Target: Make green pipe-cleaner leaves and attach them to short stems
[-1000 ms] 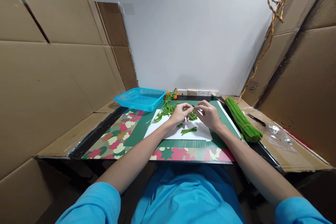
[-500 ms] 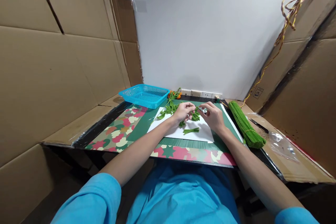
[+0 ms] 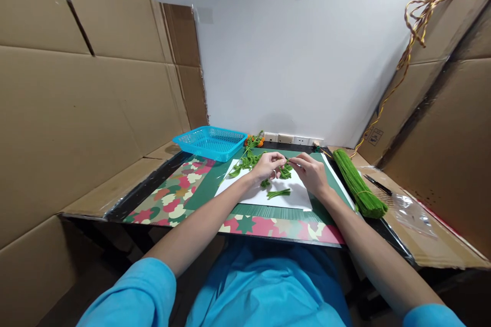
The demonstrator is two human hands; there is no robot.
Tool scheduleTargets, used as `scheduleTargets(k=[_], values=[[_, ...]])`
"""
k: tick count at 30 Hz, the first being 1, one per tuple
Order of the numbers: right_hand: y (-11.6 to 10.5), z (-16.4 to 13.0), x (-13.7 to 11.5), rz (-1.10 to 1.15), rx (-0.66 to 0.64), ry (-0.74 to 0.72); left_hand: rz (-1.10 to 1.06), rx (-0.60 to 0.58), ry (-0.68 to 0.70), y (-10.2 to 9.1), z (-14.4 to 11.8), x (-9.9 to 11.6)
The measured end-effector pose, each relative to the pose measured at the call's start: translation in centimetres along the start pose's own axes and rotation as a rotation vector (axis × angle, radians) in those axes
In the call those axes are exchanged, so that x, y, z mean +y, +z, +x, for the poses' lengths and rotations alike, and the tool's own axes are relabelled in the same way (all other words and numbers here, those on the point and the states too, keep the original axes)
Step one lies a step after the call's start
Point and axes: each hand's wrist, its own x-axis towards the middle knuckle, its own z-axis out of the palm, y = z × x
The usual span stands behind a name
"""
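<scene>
Over a white paper sheet (image 3: pixel 251 200), my left hand (image 3: pixel 268 166) and my right hand (image 3: pixel 311 172) meet with fingertips pinched almost together. Between them is a short green pipe cleaner (image 3: pixel 287 160), mostly covered by the fingers. Both hands are closed on it. Just below lies a small bundle of cut green pipe cleaner pieces (image 3: pixel 279 193). More curled green pieces (image 3: pixel 286 171) lie behind my fingers, partly hidden. Leaf-shaped green pieces (image 3: pixel 245 162) are heaped left of my left hand.
A blue plastic basket (image 3: pixel 215 144) stands at the back left, beside orange flowers (image 3: pixel 255 140). To the right lie a long bundle of green pipe cleaners (image 3: pixel 358 184), black tweezers (image 3: pixel 378 184) and a clear plastic bag (image 3: pixel 412 212). Power sockets (image 3: pixel 293 139) line the wall.
My right hand's fingers have drawn together and rotated, closing the opening seen between thumb and fingers. The left hand stays nearly in place. The whole view has shifted slightly.
</scene>
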Motion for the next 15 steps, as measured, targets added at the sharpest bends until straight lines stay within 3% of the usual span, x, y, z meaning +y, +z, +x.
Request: scheduleTargets(k=[9,12,15], values=[[0.2,0.3,-0.1,0.147,0.024,0.03,0.065,-0.041,0.111,-0.1,0.2,0.1],[0.4,0.6,-0.6,0.311,0.035,0.113,0.122,-0.034,0.208,0.1,0.3,-0.2],[0.4,1.0,-1.3,0.55,0.006,0.289,0.266,0.025,0.331,0.3,0.0,-0.3]])
